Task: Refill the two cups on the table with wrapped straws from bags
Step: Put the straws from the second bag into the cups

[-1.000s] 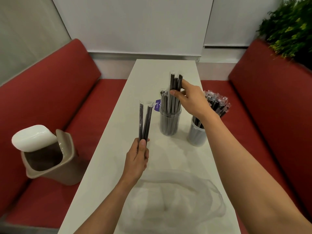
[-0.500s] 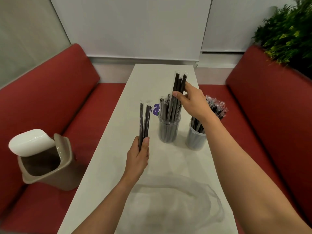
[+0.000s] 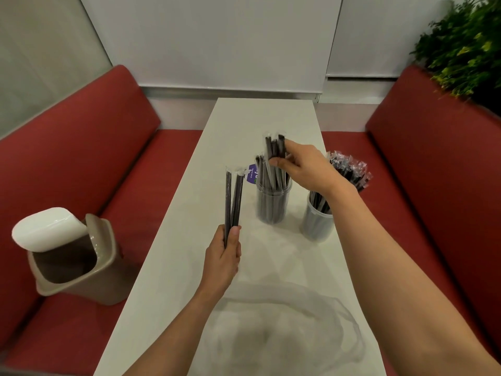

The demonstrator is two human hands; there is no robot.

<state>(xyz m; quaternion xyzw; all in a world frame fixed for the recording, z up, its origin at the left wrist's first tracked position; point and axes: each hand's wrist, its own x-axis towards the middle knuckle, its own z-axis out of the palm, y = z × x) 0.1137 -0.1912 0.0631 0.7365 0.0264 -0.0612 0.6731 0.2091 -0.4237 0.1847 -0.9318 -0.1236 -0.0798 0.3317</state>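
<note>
Right then: the right hand (image 3: 303,165) pinched a small bunch of wrapped straws (image 3: 275,149) between thumb & fingers, just above the dark cup (image 3: 272,203), their lower ends already among the straws standing in it. The left hand (image 3: 223,255), nearer the viewer than that cup & to its left, was closed on two more wrapped straws (image 3: 232,198), held upright. A second, paler cup (image 3: 315,222) stood just right of the dark cup, packed w/ straws leaning away to the right.

Risks, as a judgement: the dark cup looked crowded, so the bunch could snag on the wrappers & tip the cup, or a straw might slip out over the rim. The right forearm passed over the paler cup & could knock it.

An emptied clear plastic bag (image 3: 284,329) lay crumpled nearer the viewer than the dark cup. The table (image 3: 173,256) was long, narrow, pale & smooth. Red bench seats (image 3: 89,164) flanked it, w/ a swing-lid bin (image 3: 67,253) on the left seat. A white wall blind sat beyond the cup; a green plant (image 3: 461,47) far right.
</note>
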